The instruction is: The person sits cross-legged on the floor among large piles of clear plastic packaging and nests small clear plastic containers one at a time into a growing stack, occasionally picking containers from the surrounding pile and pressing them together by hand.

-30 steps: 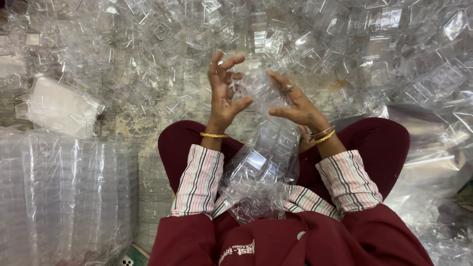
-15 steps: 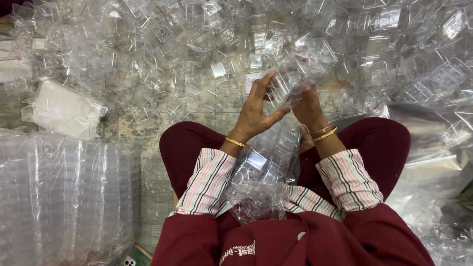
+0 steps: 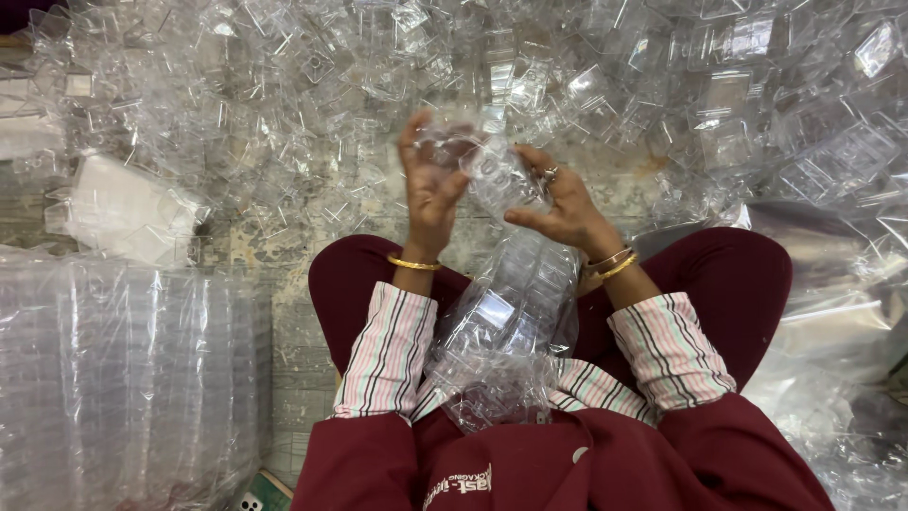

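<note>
I sit cross-legged on the floor and hold 1 clear plastic container (image 3: 492, 170) up in front of me, between my 2 hands. My left hand (image 3: 430, 185) grips its left side, thumb towards me and fingers curled over the far edge. My right hand (image 3: 563, 208) grips its right side, fingers bent around the near lower corner. Both hands are closed on the same piece, and neither is free.

The container sits directly above the top end of the nested stack of containers (image 3: 506, 322) that lies in my lap. That stack runs long-ways from my stomach out towards my hands, tilted a little to my right, and its far end stops just below my right palm. So the piece in my hands lies just beyond the stack's outer end, roughly in line with its long axis, and the right hand is the nearer of the 2 to that end. I cannot tell whether the held piece already touches the top of the stack, as the clear plastic blurs the edges.

Beyond my hands spreads a loose pile of containers (image 3: 662, 85), well within reach. To my left stands a wrapped bundle of stacked containers (image 3: 123, 378), and a white bag (image 3: 123, 208) lies above it.
</note>
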Available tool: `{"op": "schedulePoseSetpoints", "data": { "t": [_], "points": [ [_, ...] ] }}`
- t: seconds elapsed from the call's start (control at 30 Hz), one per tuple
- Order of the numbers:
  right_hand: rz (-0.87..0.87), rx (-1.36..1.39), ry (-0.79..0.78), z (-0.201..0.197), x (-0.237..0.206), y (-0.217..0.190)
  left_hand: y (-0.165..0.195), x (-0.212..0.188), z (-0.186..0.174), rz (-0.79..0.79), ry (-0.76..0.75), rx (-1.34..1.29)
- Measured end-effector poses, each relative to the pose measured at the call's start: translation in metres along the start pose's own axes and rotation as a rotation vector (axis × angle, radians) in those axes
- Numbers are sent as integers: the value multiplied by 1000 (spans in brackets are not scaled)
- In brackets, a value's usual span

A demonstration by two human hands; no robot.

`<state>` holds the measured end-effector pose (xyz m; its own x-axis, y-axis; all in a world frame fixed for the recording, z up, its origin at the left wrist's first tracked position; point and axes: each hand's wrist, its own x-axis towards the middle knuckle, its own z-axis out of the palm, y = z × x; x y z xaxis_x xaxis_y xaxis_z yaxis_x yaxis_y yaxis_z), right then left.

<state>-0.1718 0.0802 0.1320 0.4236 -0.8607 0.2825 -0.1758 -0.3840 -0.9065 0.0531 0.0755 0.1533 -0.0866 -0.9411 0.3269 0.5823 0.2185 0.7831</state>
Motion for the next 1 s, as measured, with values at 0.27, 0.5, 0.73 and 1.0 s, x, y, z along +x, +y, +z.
{"op": "schedulePoseSetpoints", "data": {
  "t": [0.27, 0.5, 0.73, 1.0],
  "points": [
    [-43, 69, 118, 1, -11, 24, -3, -8, 19, 73, -165, 675],
    [320, 1217, -112, 4, -33, 82, 3, -3, 30, 28, 71, -41],
    [437, 1216, -197, 5, -35, 100, -6, -8, 27, -110, 122, -128],
    [481, 1156, -168, 16, -32, 72, -23, -6, 28, -244, 317, -201]
  ]
}}
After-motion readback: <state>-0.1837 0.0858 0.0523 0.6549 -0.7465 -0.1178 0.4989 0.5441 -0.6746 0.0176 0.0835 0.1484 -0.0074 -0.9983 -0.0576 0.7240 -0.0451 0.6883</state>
